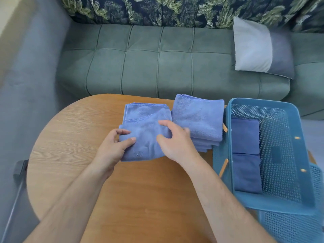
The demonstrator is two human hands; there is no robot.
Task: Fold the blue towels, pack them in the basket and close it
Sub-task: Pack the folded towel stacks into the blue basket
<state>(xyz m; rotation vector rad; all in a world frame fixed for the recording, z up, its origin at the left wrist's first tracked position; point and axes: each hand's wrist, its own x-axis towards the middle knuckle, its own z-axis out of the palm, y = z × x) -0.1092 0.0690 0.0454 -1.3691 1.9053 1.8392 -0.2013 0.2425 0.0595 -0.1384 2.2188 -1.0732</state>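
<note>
Towel is pinched at its left edge by left hand and at its right edge by right hand. Basket is found right of the right fingers, nearer that hand.

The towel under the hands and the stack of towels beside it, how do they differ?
The towel is a single piece, loosely folded with a stitched edge showing; the stack is several neatly folded towels piled up. The left hand and right hand grip the towel, not the stack. The stack lies next to the basket; the towel lies farther from it. Both are light blue and rest on the table.
</note>
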